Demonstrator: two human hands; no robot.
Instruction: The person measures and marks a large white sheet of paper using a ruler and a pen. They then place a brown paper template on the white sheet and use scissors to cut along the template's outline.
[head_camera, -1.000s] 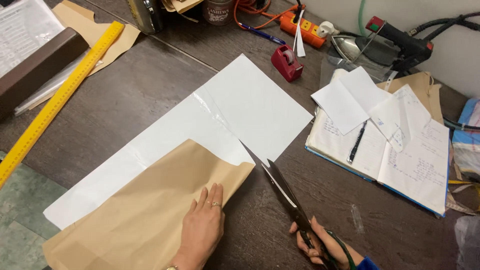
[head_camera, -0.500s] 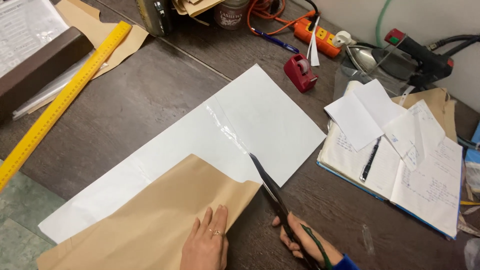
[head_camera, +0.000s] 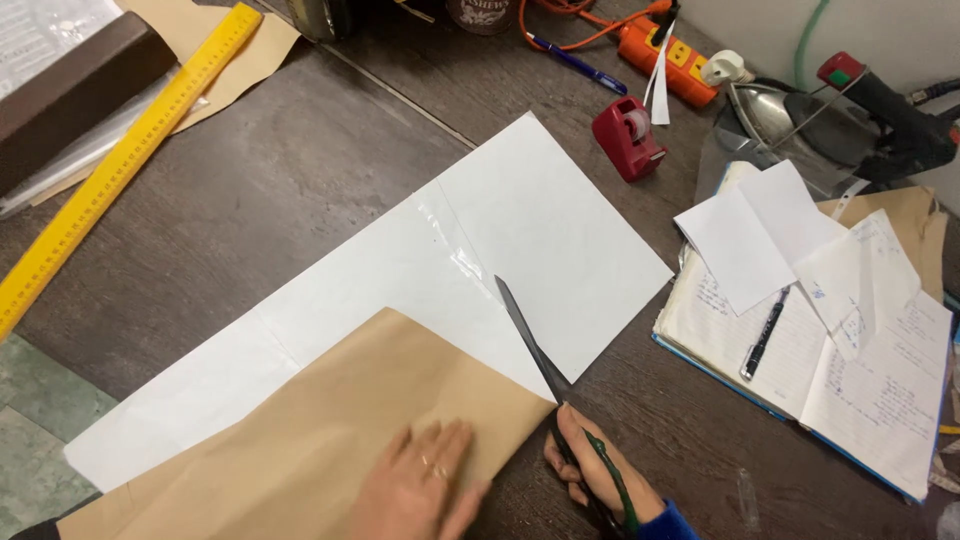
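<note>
Head view looks down on a dark worktop (head_camera: 300, 190) where the right hand (head_camera: 600, 480) is closed around the handles of a pair of scissors (head_camera: 545, 375). Their long blades lie shut or nearly shut, pointing up and away across a white paper sheet (head_camera: 520, 230) that is joined with clear tape. The left hand (head_camera: 420, 490) lies flat, fingers spread, palm down on a brown paper sheet (head_camera: 330, 430), gripping nothing. That brown sheet overlaps the lower part of the white one, and the scissors run just beside its right edge.

A yellow ruler (head_camera: 120, 170) lies at a slant on the far left. Beyond the white sheet stands a red tape dispenser (head_camera: 628, 138), with an orange power strip (head_camera: 665, 60) behind it. To the right, an open notebook (head_camera: 860, 390) carries loose white slips and a black pen (head_camera: 765, 335).
</note>
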